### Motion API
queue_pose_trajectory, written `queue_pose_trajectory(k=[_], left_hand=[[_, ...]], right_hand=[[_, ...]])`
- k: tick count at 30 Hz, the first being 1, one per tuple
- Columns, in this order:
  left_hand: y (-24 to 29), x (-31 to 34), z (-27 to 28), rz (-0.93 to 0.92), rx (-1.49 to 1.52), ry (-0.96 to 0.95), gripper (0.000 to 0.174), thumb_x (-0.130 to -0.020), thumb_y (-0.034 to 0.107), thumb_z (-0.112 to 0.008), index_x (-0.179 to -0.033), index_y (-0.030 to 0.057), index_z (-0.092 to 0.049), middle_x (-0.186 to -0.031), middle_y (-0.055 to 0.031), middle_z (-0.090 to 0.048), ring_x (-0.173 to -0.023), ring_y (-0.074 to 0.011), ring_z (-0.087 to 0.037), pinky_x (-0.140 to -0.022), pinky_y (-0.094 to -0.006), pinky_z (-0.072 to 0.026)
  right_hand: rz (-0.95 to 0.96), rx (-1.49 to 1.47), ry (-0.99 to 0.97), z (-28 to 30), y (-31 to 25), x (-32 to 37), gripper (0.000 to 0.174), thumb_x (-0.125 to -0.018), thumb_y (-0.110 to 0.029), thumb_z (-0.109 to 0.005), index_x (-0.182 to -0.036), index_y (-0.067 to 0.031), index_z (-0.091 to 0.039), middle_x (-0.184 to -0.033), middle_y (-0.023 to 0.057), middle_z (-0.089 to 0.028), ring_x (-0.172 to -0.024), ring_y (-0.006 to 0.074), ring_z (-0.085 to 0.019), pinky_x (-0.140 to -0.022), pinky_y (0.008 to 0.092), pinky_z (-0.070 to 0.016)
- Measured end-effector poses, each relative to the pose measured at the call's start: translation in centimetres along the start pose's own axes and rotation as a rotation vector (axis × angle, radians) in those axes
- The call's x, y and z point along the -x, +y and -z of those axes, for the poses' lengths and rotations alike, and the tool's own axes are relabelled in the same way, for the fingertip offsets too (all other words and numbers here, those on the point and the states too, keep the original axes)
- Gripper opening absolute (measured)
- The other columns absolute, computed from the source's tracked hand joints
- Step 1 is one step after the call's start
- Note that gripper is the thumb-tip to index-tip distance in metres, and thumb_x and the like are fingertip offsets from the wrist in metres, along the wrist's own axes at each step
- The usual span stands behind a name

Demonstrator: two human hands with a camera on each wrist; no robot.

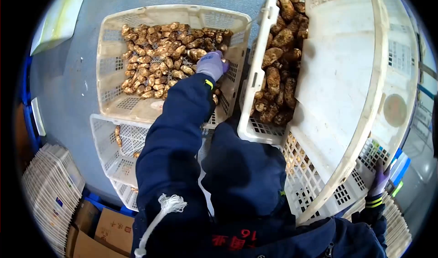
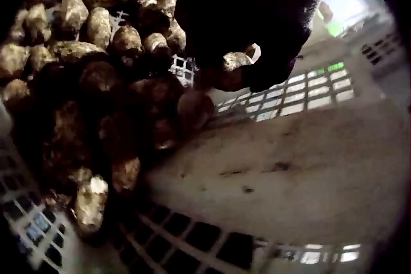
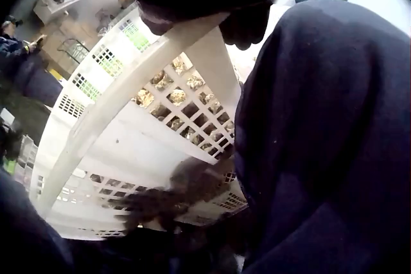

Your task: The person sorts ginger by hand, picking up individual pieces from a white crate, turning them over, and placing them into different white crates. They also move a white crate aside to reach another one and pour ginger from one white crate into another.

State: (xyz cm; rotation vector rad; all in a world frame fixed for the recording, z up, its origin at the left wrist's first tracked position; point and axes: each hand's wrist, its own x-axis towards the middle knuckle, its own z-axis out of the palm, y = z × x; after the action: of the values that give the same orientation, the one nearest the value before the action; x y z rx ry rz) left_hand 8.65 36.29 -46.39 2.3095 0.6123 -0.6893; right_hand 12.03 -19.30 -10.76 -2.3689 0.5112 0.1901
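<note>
My left hand (image 1: 212, 66), in a purple-grey glove, reaches into the right side of a white plastic crate (image 1: 112, 71) holding many small brown taros (image 1: 157, 68). In the left wrist view the hand is dark, and a taro (image 2: 236, 61) shows between its fingers, close over the crate's slotted wall. My right hand (image 1: 379, 179), gloved too, is at the outer edge of a tilted white crate (image 1: 340, 75). In the right wrist view its dark fingers (image 3: 247, 28) curl over that crate's rim. Larger taros (image 1: 278, 82) lie heaped at the tilted crate's left end.
Below the taro crate sits another white crate (image 1: 106, 144) with a few taros. Stacked white crates (image 1: 52, 189) and cardboard boxes (image 1: 114, 230) stand at lower left. A white box (image 1: 61, 18) is at upper left. Another person (image 3: 29, 62) shows in the right wrist background.
</note>
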Motion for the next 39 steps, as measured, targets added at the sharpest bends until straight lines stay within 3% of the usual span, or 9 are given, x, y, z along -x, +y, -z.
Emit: queue_pose_trajectory(k=[7,10,15,20,23,26,32,36,39], left_hand=[[-10.7,0.6,4.1,0.066,0.328,0.891,0.044,-0.089,0.027,-0.056,-0.125,0.0011,-0.056,-0.12,-0.0271,-0.058,-0.11,-0.0394,-0.057,-0.094,-0.0423,-0.0453],[-15.1,0.7,4.1,0.487,-0.038,0.56,0.059,-0.086,0.03,-0.056,-0.136,0.0026,-0.043,-0.134,-0.0267,-0.046,-0.117,-0.0405,-0.049,-0.1,-0.0458,-0.0397],[-4.3,3.6,0.5,0.182,0.003,0.085,0.077,-0.089,0.038,-0.053,-0.15,0.009,-0.016,-0.155,-0.0193,-0.016,-0.144,-0.0312,-0.017,-0.115,-0.0438,-0.0226],[-5.1,4.6,1.2,-0.057,0.427,0.697,0.055,-0.086,0.028,-0.062,-0.131,-0.0006,-0.048,-0.132,-0.0248,-0.05,-0.122,-0.0395,-0.047,-0.105,-0.0407,-0.0373],[-15.6,1.9,3.7,0.356,0.117,1.114,0.052,-0.085,0.035,-0.057,-0.118,-0.0052,-0.053,-0.116,-0.029,-0.057,-0.114,-0.0417,-0.05,-0.101,-0.0458,-0.0377],[-22.5,1.6,4.5,1.014,0.395,0.661,0.058,-0.085,0.043,-0.054,-0.128,0.0042,-0.047,-0.136,-0.0215,-0.044,-0.112,-0.0359,-0.051,-0.099,-0.0476,-0.0377],[-11.5,0.0,-2.4,0.437,0.247,0.515,0.065,-0.091,0.046,-0.048,-0.141,0.0059,-0.038,-0.148,-0.022,-0.032,-0.136,-0.0393,-0.03,-0.115,-0.0503,-0.0146],[-1.8,5.1,-1.4,-0.017,0.425,0.645,0.051,-0.086,0.022,-0.065,-0.13,0.0019,-0.05,-0.137,-0.0239,-0.046,-0.127,-0.0381,-0.045,-0.106,-0.0424,-0.0361],[-7.3,4.9,1.3,0.168,0.326,0.818,0.052,-0.09,0.033,-0.054,-0.132,0.0036,-0.049,-0.14,-0.0221,-0.042,-0.131,-0.0356,-0.039,-0.11,-0.044,-0.0291]], right_hand=[[0.042,-0.002,-0.034,0.7,0.7,-0.5,0.045,-0.092,-0.017,-0.061,-0.132,-0.0013,-0.047,-0.112,0.0075,-0.061,-0.097,0.0156,-0.058,-0.085,0.0285,-0.0474],[0.052,0.043,-0.034,0.6,0.6,-0.7,0.044,-0.091,-0.02,-0.061,-0.13,-0.0008,-0.049,-0.109,0.0074,-0.062,-0.094,0.0155,-0.059,-0.082,0.0287,-0.0481],[0.104,0.037,-0.046,0.6,0.9,-1.0,0.044,-0.091,-0.021,-0.062,-0.129,-0.0006,-0.05,-0.109,0.0069,-0.062,-0.093,0.0148,-0.059,-0.082,0.0282,-0.0481],[0.105,0.028,-0.062,-0.2,-0.5,-0.2,0.045,-0.091,-0.02,-0.062,-0.13,-0.0007,-0.05,-0.11,0.0071,-0.062,-0.096,0.0153,-0.059,-0.083,0.0284,-0.0482],[0.073,0.009,-0.028,0.6,0.7,-1.0,0.044,-0.091,-0.018,-0.062,-0.13,-0.001,-0.049,-0.111,0.0075,-0.062,-0.096,0.0158,-0.059,-0.085,0.0285,-0.0478],[0.08,0.006,-0.031,0.8,1.1,-1.1,0.045,-0.091,-0.018,-0.062,-0.131,-0.0012,-0.049,-0.111,0.0077,-0.061,-0.096,0.016,-0.059,-0.085,0.0285,-0.0477],[0.099,0.023,-0.056,0.8,0.8,-1.5,0.047,-0.091,-0.02,-0.062,-0.131,-0.0009,-0.048,-0.112,0.0079,-0.061,-0.095,0.0155,-0.058,-0.083,0.0282,-0.048],[0.095,0.02,-0.048,0.8,0.8,-1.1,0.044,-0.091,-0.018,-0.062,-0.13,-0.0013,-0.049,-0.111,0.0082,-0.062,-0.094,0.0161,-0.059,-0.082,0.0284,-0.049],[0.109,-0.01,-0.02,0.1,0.2,-0.6,0.044,-0.091,-0.018,-0.062,-0.129,-0.0013,-0.049,-0.111,0.008,-0.062,-0.094,0.0161,-0.06,-0.081,0.0285,-0.0493]])
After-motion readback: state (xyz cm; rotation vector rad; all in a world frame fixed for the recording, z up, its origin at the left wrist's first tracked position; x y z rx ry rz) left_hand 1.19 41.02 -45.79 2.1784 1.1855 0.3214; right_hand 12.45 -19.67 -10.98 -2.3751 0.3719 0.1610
